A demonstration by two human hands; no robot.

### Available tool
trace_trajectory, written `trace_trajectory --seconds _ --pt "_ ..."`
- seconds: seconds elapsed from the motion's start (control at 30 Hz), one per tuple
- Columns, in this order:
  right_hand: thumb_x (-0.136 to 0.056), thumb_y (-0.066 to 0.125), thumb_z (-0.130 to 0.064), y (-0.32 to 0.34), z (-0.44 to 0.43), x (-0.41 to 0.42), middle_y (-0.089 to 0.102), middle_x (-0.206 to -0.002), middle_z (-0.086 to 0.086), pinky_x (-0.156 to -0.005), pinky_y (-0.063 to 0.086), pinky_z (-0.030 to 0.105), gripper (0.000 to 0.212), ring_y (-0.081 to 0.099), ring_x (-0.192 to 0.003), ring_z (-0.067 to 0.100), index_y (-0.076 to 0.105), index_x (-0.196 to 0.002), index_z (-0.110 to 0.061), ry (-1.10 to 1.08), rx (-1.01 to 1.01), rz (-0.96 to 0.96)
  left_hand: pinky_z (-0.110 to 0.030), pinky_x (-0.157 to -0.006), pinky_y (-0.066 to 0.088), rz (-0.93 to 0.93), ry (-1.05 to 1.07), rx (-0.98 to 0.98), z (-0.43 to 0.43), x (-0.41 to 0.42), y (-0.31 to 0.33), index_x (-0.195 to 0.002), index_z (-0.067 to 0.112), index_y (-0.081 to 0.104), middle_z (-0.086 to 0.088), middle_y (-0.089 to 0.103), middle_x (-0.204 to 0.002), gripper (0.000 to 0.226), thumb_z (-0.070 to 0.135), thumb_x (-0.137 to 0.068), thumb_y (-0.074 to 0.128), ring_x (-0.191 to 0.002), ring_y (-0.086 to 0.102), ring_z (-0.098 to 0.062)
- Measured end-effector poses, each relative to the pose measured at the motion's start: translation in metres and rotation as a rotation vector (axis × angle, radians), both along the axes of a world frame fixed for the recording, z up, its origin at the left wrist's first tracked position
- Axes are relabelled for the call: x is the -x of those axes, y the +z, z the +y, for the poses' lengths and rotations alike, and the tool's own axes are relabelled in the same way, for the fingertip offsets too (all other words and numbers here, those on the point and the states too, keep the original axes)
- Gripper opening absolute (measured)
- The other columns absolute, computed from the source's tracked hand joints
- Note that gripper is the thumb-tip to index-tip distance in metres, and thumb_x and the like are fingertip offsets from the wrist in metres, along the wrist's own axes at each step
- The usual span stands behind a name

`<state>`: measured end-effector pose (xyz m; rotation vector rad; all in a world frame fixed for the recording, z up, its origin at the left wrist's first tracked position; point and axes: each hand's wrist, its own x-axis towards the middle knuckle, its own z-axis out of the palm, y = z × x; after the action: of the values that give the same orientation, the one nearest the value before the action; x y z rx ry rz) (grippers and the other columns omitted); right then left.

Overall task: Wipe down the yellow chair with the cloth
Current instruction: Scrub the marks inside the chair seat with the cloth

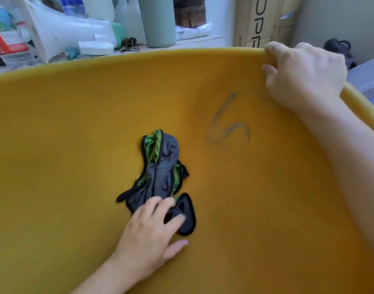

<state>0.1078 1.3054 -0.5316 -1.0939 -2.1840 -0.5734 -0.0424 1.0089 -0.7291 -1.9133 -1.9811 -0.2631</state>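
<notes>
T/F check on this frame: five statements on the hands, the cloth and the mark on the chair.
1. The right hand grips the top rim of the yellow chair. True.
2. The cloth covers the grey mark. False: the mark is bare, to the right of the cloth.
3. The left hand has its fingers on the near end of the cloth. True.
4. The cloth is plain white. False: it is grey and green with black edging.
5. A pale green cylinder stands on the surface behind the chair. True.
</notes>
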Motion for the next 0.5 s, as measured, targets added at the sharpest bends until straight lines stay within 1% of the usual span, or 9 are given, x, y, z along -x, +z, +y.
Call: trace_trajectory --seconds 0.07,0.13,0.17,0.23,0.3,0.33,0.4,0.43,0.5 --pt "-0.1 0.042 -0.041 0.001 -0.002 0.0 0.06 -0.102 0.023 -0.068 0.041 0.044 0.037 0.059 -0.089 0.045 0.049 -0.131 -0.023 -0.005 -0.002 0.007 -0.029 -0.054 0.052 -0.084 0.078 0.036 0.0 0.014 -0.015 -0.103 0.027 0.064 0.001 0.05 -0.099 0.032 0.046 -0.086 0.044 -0.086 0.054 -0.021" --pt "-0.1 0.041 -0.042 0.002 -0.002 0.0 0.061 -0.102 0.02 -0.067 0.041 0.043 0.037 0.059 -0.089 0.041 0.048 -0.132 -0.024 -0.01 0.001 0.01 -0.031 -0.046 0.048 -0.248 0.176 -0.057 0.029 0.01 -0.016 -0.098 0.023 0.068 0.003 0.049 -0.085 0.028 0.036 -0.088 0.045 -0.071 0.051 -0.018" --pt "-0.1 0.041 -0.042 0.001 -0.002 0.0 0.062 -0.102 0.019 -0.067 0.041 0.042 0.037 0.06 -0.088 0.039 0.048 -0.132 -0.025 -0.01 0.004 0.008 -0.032 -0.05 0.05 -0.354 0.214 -0.129 0.05 -0.001 -0.009 -0.099 0.022 0.071 0.003 0.053 -0.082 0.026 0.034 -0.089 0.05 -0.068 0.055 -0.017" --pt "-0.1 0.04 -0.042 0.001 -0.004 0.001 0.062 -0.102 0.017 -0.066 0.042 0.041 0.038 0.06 -0.087 0.037 0.047 -0.133 -0.025 -0.015 0.01 0.008 -0.031 -0.068 0.054 -0.621 0.241 -0.252 0.099 -0.031 0.008 -0.111 0.019 0.071 0.002 0.065 -0.093 0.024 0.026 -0.091 0.06 -0.079 0.063 -0.018" --pt "-0.101 0.038 -0.042 0.002 -0.005 0.0 0.061 -0.102 0.015 -0.063 0.039 0.038 0.039 0.06 -0.087 0.034 0.043 -0.136 -0.026 -0.023 0.013 -0.013 -0.029 -0.08 0.052 -0.79 0.094 -0.258 0.13 -0.057 0.027 -0.12 0.017 0.066 0.001 0.066 -0.105 0.029 0.018 -0.093 0.058 -0.091 0.064 -0.017" --pt "-0.101 0.037 -0.042 0.002 -0.005 -0.001 0.06 -0.102 0.015 -0.062 0.036 0.037 0.039 0.059 -0.087 0.033 0.042 -0.137 -0.026 -0.019 0.021 -0.03 -0.032 -0.079 0.053 -0.726 -0.035 -0.242 0.137 -0.063 0.034 -0.121 0.018 0.066 0.001 0.067 -0.105 0.029 0.017 -0.093 0.058 -0.092 0.063 -0.016" --pt "-0.101 0.036 -0.041 0.003 -0.005 -0.003 0.059 -0.103 0.015 -0.062 0.034 0.037 0.038 0.059 -0.089 0.033 0.04 -0.136 -0.027 -0.003 0.043 -0.05 -0.036 -0.071 0.05 -0.375 -0.263 -0.213 0.134 -0.054 0.032 -0.121 0.024 0.065 0.004 0.066 -0.105 0.03 0.027 -0.091 0.059 -0.091 0.061 -0.014" --pt "-0.101 0.036 -0.039 0.004 -0.004 -0.003 0.059 -0.103 0.015 -0.062 0.033 0.037 0.036 0.059 -0.089 0.034 0.04 -0.135 -0.027 0.0 0.047 -0.051 -0.036 -0.072 0.046 -0.202 -0.319 -0.201 0.129 -0.044 0.026 -0.122 0.028 0.063 0.006 0.063 -0.108 0.032 0.034 -0.091 0.058 -0.092 0.059 -0.013" --pt "-0.101 0.037 -0.038 0.003 -0.004 -0.002 0.059 -0.103 0.014 -0.061 0.031 0.037 0.034 0.059 -0.09 0.034 0.042 -0.133 -0.027 0.001 0.048 -0.048 -0.039 -0.075 0.041 0.018 -0.234 -0.236 0.124 -0.019 0.01 -0.126 0.031 0.056 0.004 0.056 -0.112 0.038 0.043 -0.09 0.052 -0.097 0.058 -0.018"
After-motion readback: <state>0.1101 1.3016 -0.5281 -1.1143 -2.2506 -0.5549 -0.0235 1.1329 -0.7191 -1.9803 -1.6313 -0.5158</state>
